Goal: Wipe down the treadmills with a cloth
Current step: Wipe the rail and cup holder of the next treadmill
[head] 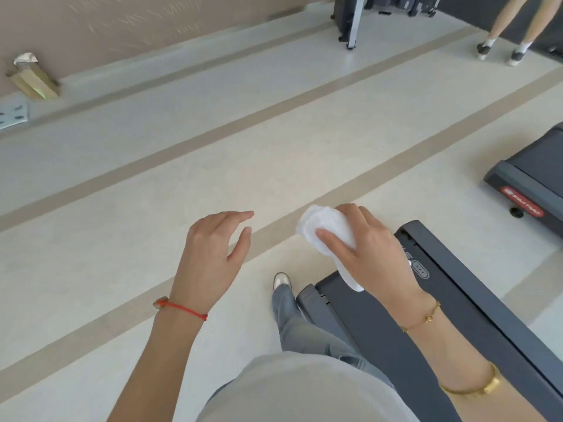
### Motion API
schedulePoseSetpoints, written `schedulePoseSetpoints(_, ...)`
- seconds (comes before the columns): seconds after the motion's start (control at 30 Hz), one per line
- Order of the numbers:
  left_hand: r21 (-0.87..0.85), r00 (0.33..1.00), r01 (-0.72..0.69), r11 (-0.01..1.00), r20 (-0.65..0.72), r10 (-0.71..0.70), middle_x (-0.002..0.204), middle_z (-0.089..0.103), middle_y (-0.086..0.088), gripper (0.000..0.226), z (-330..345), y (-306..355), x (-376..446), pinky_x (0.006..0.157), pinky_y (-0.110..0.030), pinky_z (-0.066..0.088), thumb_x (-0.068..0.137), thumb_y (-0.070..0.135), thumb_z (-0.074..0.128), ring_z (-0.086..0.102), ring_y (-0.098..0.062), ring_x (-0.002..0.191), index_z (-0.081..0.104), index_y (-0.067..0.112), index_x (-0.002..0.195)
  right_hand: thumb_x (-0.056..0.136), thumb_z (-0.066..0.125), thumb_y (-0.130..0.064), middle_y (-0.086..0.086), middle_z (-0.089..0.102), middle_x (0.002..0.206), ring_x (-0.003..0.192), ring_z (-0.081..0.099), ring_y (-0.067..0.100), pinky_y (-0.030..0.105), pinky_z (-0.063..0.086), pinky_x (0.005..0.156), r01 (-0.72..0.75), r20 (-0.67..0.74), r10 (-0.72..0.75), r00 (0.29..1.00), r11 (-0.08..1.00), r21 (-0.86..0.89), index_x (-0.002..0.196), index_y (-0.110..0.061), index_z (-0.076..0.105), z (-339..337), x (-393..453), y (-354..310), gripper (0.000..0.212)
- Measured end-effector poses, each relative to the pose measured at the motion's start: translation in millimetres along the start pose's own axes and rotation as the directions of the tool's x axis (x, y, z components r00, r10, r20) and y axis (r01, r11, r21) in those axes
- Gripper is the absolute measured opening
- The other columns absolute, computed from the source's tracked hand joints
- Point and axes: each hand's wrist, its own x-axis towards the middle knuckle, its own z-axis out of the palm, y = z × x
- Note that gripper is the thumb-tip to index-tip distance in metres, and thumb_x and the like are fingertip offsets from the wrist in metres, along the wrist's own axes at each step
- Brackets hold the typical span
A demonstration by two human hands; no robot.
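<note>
Right hand (370, 249) clamped on a white cloth (326, 239), soft and crumpled, thumb pressed across its front, one tail hanging below the palm; cloth held in the air above the end of the near treadmill (451, 315), not visibly touching it. Treadmill deck: dark grey, matte, long and flat, smooth side rails with rounded corners. Left hand (213, 254) empty, to the left of the treadmill over bare floor, fingers apart and loosely curled. Red string bracelet (182, 307) on left wrist; thin gold chain (423, 318) and a gold bangle (475, 388) on right arm. Wearer's shoe (281, 281) and grey trouser leg just beside the treadmill's left edge. Floor (152, 208) pale, smooth, crossed by tan stripes; wide open room left of the treadmill up to the beige wall. Second treadmill (530, 184) well apart to the right, red label on its end. Another person's legs (511, 28) far beyond it.
</note>
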Motion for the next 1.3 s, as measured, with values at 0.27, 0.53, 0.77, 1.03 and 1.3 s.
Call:
schedulePoseSetpoints(0.27,-0.056,0.997,-0.06,0.997,0.047,0.063,0.114,0.069,0.001,0.025,22,-39,184,0.097,-0.046,0.046,0.097,0.015,0.057,0.062,-0.021,0.107,0.067,0.014,0.119,0.089,0.047,-0.059,-0.003,0.059,0.098,0.078,0.058,0.02,0.027,0.036,0.061,-0.097,-0.038,0.096,0.995,0.995,0.0,0.114,-0.022,0.052,6,157,16,0.045)
schedulePoseSetpoints(0.53,-0.126,0.959,-0.222,0.967,0.151,0.239,0.115,0.068,0.002,0.025,59,-40,354,0.097,-0.047,0.046,0.096,0.015,0.057,0.062,-0.021,0.108,0.067,0.015,0.12,0.09,0.05,-0.057,-0.009,0.057,0.098,0.08,0.057,0.016,0.03,0.043,0.062,-0.314,-0.151,0.32,0.935,0.947,0.063,0.111,-0.027,0.052,-6,265,54,0.036)
schedulePoseSetpoints(0.77,-0.217,0.868,-0.387,0.896,0.242,0.434,0.115,0.069,-0.001,0.025,127,-22,494,0.096,-0.048,0.047,0.095,0.013,0.059,0.064,-0.022,0.108,0.067,0.012,0.118,0.089,0.05,-0.057,-0.005,0.058,0.099,0.083,0.057,0.02,0.04,0.05,0.07,-0.481,-0.259,0.49,0.832,0.871,0.101,0.11,-0.025,0.052,-15,347,108,0.038)
schedulePoseSetpoints(1.03,-0.305,0.733,-0.545,0.781,0.279,0.621,0.114,0.069,0.0,0.024,208,30,662,0.096,-0.048,0.047,0.095,0.013,0.059,0.064,-0.022,0.107,0.067,0.012,0.118,0.09,0.049,-0.057,-0.006,0.056,0.099,0.083,0.055,0.02,0.037,0.047,0.069,-0.603,-0.379,0.612,0.694,0.782,0.158,0.11,-0.025,0.051,-47,461,186,0.038)
schedulePoseSetpoints(1.3,-0.424,0.54,-0.642,0.638,0.34,0.77,0.113,0.069,-0.001,0.027,291,119,778,0.096,-0.049,0.047,0.095,0.021,0.053,0.064,-0.023,0.107,0.068,0.012,0.117,0.09,0.049,-0.059,-0.006,0.057,0.099,0.081,0.055,0.018,0.035,0.045,0.067,-0.722,-0.467,0.736,0.49,0.643,0.256,0.111,-0.027,0.05,-90,518,258,0.038)
